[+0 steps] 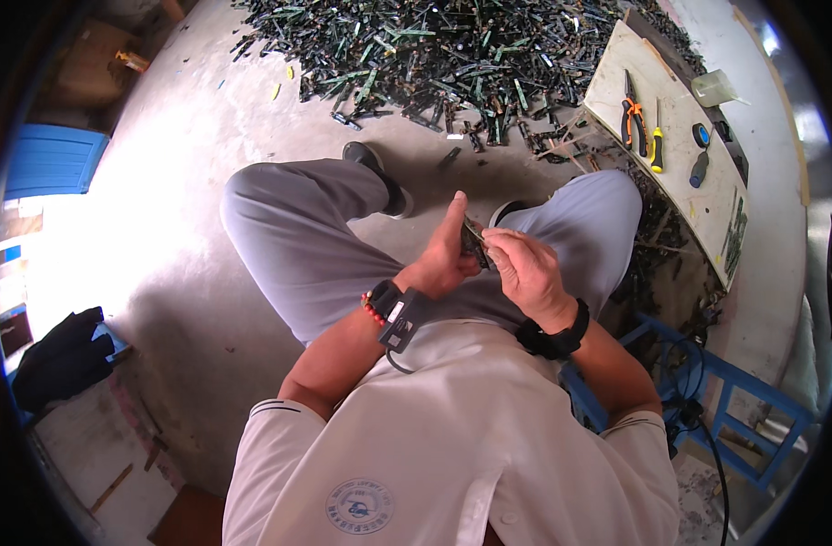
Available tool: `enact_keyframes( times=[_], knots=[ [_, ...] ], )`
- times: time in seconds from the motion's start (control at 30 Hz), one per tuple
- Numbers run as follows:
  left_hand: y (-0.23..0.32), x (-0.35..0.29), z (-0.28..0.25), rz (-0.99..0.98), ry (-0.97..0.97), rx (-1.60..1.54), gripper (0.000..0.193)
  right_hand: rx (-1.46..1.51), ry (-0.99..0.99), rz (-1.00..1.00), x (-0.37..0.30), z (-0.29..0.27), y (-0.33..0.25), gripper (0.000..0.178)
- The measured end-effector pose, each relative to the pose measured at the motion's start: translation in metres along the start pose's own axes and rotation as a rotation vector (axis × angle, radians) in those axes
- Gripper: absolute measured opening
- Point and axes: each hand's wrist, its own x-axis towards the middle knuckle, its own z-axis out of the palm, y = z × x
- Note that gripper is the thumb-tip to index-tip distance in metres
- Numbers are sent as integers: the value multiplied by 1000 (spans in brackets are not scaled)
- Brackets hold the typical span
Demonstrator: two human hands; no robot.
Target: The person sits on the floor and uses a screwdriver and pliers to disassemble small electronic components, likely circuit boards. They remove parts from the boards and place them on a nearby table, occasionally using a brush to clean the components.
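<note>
Between my knees, my left hand [441, 262] is closed round a small dark part [472, 244] with its thumb stretched upward. My right hand [528, 276] comes in from the other side, its thumb and fingers pinched against the edge of the same part. The fingers cover most of the part, so its exact kind cannot be made out. Both hands are close together above my lap.
A large heap of dark and green strips [452, 55] covers the floor ahead. At right, a pale board [657, 100] carries orange-handled pliers [633, 123], a yellow screwdriver [657, 150], a dark-handled tool [699, 170] and a tape roll [701, 136]. A blue frame [735, 382] stands lower right.
</note>
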Motion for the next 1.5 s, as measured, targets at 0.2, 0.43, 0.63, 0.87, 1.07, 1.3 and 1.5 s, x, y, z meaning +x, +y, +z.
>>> enact_keyframes(
  times=[0.2, 0.43, 0.63, 0.87, 1.07, 1.3, 1.5],
  knots=[
    [9, -17, 7, -16, -243, -91, 60, -72, 107, -45, 5, -2, -1, 17],
    [2, -6, -9, -47, -403, -126, 54, -81, 88, -126, 2, -5, 3, 20],
    [-6, -10, -1, 45, -380, -117, 49, 86, -38, -135, 6, -20, -15, 31],
    [-11, -14, -9, 49, -356, -50, 48, 214, -136, -46, 3, -23, -20, 36],
    [-9, -37, 12, -28, -326, -27, 50, 27, -135, -179, 3, -22, -8, 38],
    [-7, -36, 26, -87, -322, 91, 52, -227, -99, -288, 4, -30, 0, 43],
    [2, -27, 22, -139, -322, 102, 53, -283, -102, -246, 5, -19, 6, 46]
  ],
)
